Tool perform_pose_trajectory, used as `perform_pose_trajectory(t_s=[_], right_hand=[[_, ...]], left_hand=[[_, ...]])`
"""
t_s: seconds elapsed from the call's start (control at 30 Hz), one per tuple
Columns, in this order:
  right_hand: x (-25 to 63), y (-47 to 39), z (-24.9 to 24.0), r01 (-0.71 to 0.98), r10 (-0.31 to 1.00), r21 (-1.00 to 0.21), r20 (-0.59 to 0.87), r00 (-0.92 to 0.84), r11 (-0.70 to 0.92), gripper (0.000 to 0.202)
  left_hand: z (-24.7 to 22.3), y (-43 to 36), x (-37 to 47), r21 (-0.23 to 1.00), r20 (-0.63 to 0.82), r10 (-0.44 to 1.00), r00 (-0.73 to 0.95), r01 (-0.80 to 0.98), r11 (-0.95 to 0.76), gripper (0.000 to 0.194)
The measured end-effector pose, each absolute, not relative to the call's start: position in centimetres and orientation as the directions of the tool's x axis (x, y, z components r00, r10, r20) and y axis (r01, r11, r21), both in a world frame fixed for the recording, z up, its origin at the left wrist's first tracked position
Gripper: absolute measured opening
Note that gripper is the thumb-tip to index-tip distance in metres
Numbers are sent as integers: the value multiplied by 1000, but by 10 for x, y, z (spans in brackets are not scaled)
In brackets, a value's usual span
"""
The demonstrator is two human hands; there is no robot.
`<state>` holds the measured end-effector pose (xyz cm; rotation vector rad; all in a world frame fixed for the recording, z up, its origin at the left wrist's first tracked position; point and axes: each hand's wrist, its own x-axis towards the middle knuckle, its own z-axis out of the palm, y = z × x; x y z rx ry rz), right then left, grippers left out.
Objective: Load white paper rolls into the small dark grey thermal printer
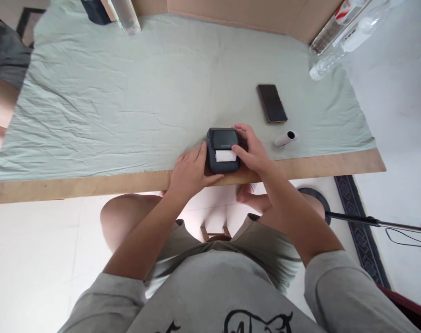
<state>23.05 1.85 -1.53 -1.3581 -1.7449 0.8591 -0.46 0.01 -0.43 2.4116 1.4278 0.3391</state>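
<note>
A small dark label printer (224,138) sits near the front edge of the table, with a white paper label (226,156) showing at its slot. My left hand (191,169) presses along the printer's left side, its thumb stretched below the front corner. On the other side, my right hand (252,150) curls around the right side. Its thumb tip is at the right end of the label; whether it pinches the paper I cannot tell.
A black smartphone (272,103) and a white handheld device with a dark round end (284,139) lie to the right. Clear bottles (356,37) lean at the back right, and a clear container (126,16) stands at the back left. A cardboard sheet (231,16) borders the rear. Another person's arm (2,101) shows at left.
</note>
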Motion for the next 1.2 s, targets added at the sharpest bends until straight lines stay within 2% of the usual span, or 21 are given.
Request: perform_pose_trajectory(t_s=[0.1,0.2,0.33,0.43,0.57,0.63,0.7,0.77,0.83,1.03,1.2], right_hand=[[235,17,-4,511,979,-841,101,-177,179,63],[234,17,11,580,994,-808,79,-72,106,58],[228,19,29,680,990,-727,139,10,95,38],[220,24,37,651,987,-755,153,56,80,23],[212,33,39,628,972,-774,200,120,82,17],[208,36,38,701,969,-707,227,97,95,12],[204,38,39,819,977,-559,212,-6,127,7],[201,41,41,909,985,-385,124,-120,160,11],[199,45,45,943,980,-274,0,-197,189,18],[194,60,60,953,924,-137,-243,-295,268,40],[189,65,71,950,901,-81,-301,-312,301,45]], left_hand=[[-5,0,-5,387,36,877,479,803,-454,100],[-4,0,-5,390,38,877,479,801,-454,100],[-2,0,-6,395,25,874,485,798,-454,100],[-2,1,-6,398,19,871,491,795,-457,101],[-1,0,-6,394,11,873,488,800,-453,101],[-1,0,-6,396,5,872,490,799,-452,100],[0,0,-6,402,3,872,490,798,-450,100],[0,1,-7,404,3,872,490,797,-449,100],[-1,1,-7,404,3,873,488,798,-447,99],[-4,0,-7,417,24,873,487,789,-451,97],[-5,0,-6,407,25,879,477,798,-445,98]])
